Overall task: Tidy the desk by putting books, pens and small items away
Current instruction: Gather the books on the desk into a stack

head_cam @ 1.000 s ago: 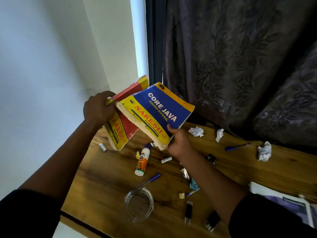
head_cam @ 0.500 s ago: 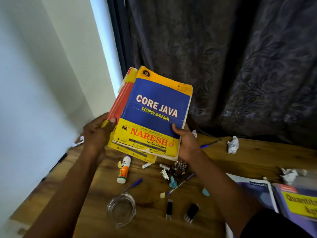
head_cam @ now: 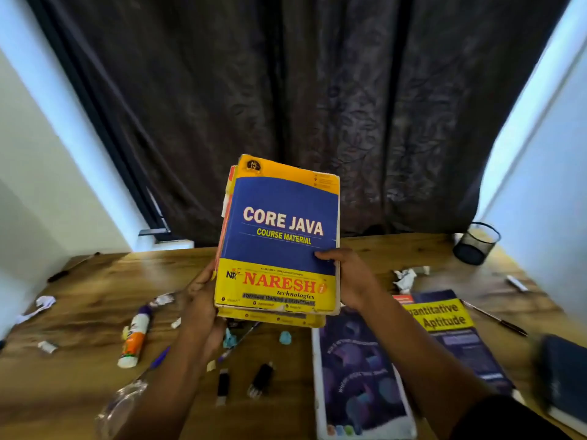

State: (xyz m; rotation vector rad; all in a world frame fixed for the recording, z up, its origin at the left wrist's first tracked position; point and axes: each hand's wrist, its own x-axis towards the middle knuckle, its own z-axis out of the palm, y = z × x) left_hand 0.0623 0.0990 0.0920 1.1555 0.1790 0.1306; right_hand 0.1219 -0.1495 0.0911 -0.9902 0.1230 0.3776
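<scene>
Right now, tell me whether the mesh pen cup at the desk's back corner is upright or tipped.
Upright. The mesh pen cup stands on its base on the desk with its open rim facing up. Whether it holds anything cannot be told.

Both forearms bare; a dark short sleeve (head_cam: 495, 417) shows on the right arm only, nearest the camera, with no rings or watch evident.

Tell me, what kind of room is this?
Probably a study corner at home: a wooden desk set against a dark curtain, textbooks like the Core Java book, and a mesh pen cup.
</scene>
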